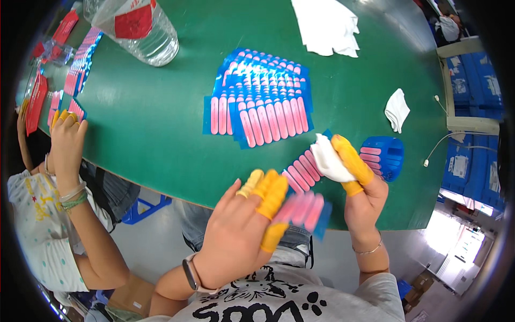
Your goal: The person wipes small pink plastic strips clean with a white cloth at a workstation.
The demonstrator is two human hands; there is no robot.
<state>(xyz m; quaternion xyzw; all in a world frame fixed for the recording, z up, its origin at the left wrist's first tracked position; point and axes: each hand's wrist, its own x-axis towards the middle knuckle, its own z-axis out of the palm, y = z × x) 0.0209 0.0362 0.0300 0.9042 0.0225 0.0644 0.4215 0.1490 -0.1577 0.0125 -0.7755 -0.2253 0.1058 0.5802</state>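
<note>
left hand (241,231): fingers in yellow rubber covers, grip closed on a pink and blue card (306,210) that looks blurred, held just off the near edge of the desk (150,129)
right hand (360,185): also in yellow finger covers, grip closed on a white cloth (328,160) pressed against a second card (303,170) of pink strips on blue backing
second card: lies on the desk near its front edge, partly under the cloth, just above the card in the left hand
stack of cards (263,102): a fanned pile of the same pink-striped blue cards, in the middle of the desk, beyond both hands
blue holder (383,156): a curved blue plastic piece with pink strips showing inside, just to the right of the right hand
folded cloth (397,110): small and white, on the desk toward the right, apart from the hands
white rag (327,24): larger, crumpled, at the far edge
bottle (137,29): clear plastic with a red label, lying toward the far left
co-worker's hand (67,139): at the left edge, yellow covers on the fingertips, beside more cards (80,59) laid in a row
wrists: watch on the left, thin bracelet on the right
</note>
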